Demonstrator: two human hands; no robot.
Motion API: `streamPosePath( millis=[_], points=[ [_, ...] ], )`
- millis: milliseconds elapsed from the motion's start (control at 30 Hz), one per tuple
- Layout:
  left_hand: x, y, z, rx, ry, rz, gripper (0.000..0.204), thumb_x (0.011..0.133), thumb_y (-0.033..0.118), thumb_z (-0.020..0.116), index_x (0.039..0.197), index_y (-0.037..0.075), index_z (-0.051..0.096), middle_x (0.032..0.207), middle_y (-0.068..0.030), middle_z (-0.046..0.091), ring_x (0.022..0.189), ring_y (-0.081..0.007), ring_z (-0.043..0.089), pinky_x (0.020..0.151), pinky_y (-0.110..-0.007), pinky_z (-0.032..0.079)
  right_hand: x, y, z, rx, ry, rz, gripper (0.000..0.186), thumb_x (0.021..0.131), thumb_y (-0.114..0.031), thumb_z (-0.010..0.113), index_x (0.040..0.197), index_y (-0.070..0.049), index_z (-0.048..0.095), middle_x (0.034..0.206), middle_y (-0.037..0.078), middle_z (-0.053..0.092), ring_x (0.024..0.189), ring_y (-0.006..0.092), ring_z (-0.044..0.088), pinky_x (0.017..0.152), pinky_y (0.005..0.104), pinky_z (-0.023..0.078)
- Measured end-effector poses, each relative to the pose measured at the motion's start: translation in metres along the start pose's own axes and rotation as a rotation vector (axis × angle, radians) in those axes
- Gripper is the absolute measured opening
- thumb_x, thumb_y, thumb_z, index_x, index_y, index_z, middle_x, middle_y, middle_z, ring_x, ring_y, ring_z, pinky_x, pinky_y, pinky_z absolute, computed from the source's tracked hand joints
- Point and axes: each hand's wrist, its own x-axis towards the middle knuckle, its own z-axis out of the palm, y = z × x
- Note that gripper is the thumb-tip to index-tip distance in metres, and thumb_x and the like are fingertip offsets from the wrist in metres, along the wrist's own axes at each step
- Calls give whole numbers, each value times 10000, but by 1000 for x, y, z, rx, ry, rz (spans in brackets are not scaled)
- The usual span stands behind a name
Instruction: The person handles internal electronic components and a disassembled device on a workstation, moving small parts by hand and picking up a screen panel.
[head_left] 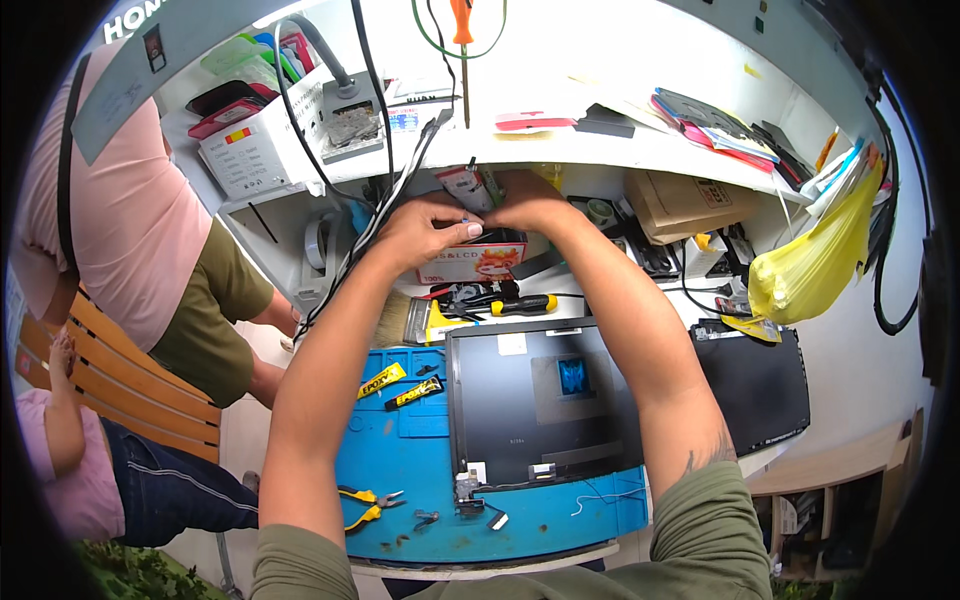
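Both my arms reach forward to a white and red cardboard box [455,266] under the shelf. My left hand [430,232] is closed at the box's top, thumb against fingers; what it pinches, if anything, I cannot make out. My right hand [527,203] reaches over the box's back, its fingers hidden. A white and red packet [466,186] stands up between the hands. Nearer me, a dark laptop lid panel [515,420] lies on a blue work mat [395,500]. Beside it are a yellow glue tube [381,380] and a black glue tube [413,393].
Yellow-handled pliers [368,508] and small loose parts lie on the mat. A yellow-black screwdriver [525,305] is before the box. Another dark panel [755,385] lies right, below a hanging yellow bag [815,255]. Cables [375,225] hang at left. Two people are at the left, near a wooden bench [140,370].
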Motion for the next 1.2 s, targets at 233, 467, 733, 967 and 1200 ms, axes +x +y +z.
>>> streamPosePath(
  millis=[233,467,733,967,1200],
  points=[
    [-49,33,14,-57,458,684,212,940,67,800,1151,52,811,1036,-129,784,927,-271,760,840,-342,598,7,-2,18,-264,-55,-233,825,739,-521,871,1404,-79,661,1378,262,682,1275,434,660,1089,488,534],
    [-143,54,10,19,428,647,257,1105,211,649,1263,27,734,953,-78,731,766,-164,622,699,-294,497,-38,-40,-25,-464,-132,-40,476,852,-358,800,1080,58,773,1067,304,760,1051,436,745,921,509,592],
    [-253,-7,-37,72,166,96,252,1079,252,662,1095,4,700,912,-72,717,791,-138,618,735,-309,494,-140,-40,-45,-411,183,-512,403,921,-277,794,1250,-53,726,1299,179,709,1224,369,663,1067,475,534],
    [-262,-31,-24,59,117,-74,289,980,265,770,1076,-5,735,832,-76,668,742,-153,576,700,-335,482,-271,-95,-55,-100,-20,-415,360,864,-194,854,1161,-29,735,1233,170,712,1124,363,674,972,451,572],
    [-160,12,9,326,125,-15,335,961,318,746,1155,49,791,956,-217,769,900,-404,731,786,-466,552,-381,-112,-62,60,10,-344,334,814,-142,895,1094,-33,748,1077,127,728,939,308,692,820,412,558]
  ],
)
